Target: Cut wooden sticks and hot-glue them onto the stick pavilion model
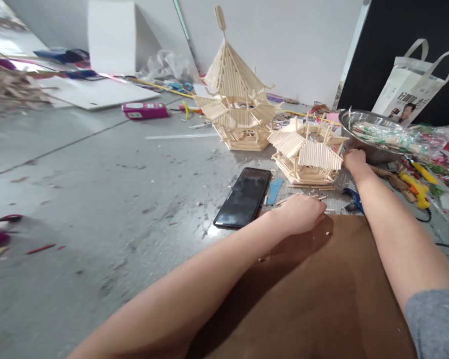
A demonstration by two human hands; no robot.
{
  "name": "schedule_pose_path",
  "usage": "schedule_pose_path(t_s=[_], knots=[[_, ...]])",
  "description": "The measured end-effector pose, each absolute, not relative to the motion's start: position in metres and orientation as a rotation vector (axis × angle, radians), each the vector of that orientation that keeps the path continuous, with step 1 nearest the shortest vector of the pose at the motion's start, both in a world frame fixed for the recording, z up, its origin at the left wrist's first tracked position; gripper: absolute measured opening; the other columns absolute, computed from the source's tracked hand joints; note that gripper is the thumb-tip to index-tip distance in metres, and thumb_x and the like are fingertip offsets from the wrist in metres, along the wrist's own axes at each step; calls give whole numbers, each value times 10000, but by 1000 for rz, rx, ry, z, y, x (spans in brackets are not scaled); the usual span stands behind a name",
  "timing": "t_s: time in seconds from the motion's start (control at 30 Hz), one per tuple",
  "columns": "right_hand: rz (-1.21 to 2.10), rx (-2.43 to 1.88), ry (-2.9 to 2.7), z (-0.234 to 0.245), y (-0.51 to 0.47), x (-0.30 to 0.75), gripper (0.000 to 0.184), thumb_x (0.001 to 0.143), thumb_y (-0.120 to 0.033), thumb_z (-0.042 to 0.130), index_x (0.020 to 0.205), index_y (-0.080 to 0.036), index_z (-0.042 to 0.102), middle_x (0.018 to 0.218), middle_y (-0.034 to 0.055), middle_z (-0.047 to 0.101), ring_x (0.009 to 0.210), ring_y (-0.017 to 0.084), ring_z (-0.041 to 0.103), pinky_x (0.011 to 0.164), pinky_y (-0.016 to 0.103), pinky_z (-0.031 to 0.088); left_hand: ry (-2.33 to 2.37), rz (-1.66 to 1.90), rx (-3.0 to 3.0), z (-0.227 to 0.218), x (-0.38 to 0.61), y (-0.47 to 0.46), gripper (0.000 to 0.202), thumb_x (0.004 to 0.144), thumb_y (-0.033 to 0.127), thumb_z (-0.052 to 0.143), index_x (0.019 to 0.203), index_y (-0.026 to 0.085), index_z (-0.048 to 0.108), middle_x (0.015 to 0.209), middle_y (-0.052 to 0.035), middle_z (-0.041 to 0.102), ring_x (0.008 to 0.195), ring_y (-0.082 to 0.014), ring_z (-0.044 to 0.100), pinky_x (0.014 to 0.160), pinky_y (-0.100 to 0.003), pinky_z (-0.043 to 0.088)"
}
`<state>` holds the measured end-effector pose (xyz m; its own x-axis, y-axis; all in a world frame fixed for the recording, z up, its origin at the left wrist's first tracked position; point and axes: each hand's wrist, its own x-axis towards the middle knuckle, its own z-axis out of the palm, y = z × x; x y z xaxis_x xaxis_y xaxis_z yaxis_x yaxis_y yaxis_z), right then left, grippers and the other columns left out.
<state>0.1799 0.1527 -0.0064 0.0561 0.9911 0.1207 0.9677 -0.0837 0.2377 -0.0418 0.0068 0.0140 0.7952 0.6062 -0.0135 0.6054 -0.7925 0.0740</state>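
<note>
The small stick-built roof section (307, 154), set on the floor (108, 199) beside a stick pagoda (236, 99), is touched at its right edge by the right hand (353, 159), while the left hand (301, 212) is laid curled on the brown board (322, 294) near a phone (243, 197); neither hand's grip can be told.

Right hand (353, 159) touches the right edge of the low stick model (307, 154); grip not discernible. Left hand (303, 213) lies curled just in front of the model, on the brown board (322, 299). Phone (243, 198) lies front-left of the model, tall stick pagoda (235, 99) stands behind-left, and metal bowl (359, 122) sits just right.
</note>
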Motion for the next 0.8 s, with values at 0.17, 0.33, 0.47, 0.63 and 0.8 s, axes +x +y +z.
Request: schedule_pose_path(t_s=[0.17,0.33,0.47,0.63,0.8], knots=[[401,2242,2054,-9,152,182,376,808,-100,303,1054,-22,577,1041,240,585,1012,269,520,818,382,352,995,18,2883,13,-43,9,253,809,251,388,830,151,619,849,-98,657,793,-230,627,651,-331,486],[380,2323,2052,-6,147,183,366,797,-107,321,1035,-26,587,1002,257,592,977,284,540,765,381,394,1004,22,2872,13,-43,10,251,806,235,385,814,143,619,848,-112,653,787,-244,625,640,-348,483],[360,2431,2057,3,142,187,315,768,-153,397,995,-70,600,978,210,612,922,263,569,742,351,418,997,26,2900,12,-43,9,243,813,233,384,806,147,611,835,-107,655,768,-246,629,619,-354,489],[402,2540,2120,17,119,197,340,752,-133,392,1053,-99,545,1016,171,603,935,242,562,780,335,405,986,-2,2933,14,-40,6,259,831,252,374,818,148,611,823,-104,649,741,-227,631,618,-337,492],[577,2563,2309,27,78,205,300,759,-132,372,982,-120,572,975,148,608,927,245,554,788,350,408,924,55,2974,16,-37,1,285,848,237,340,801,138,603,798,-94,634,732,-215,620,609,-336,493]])
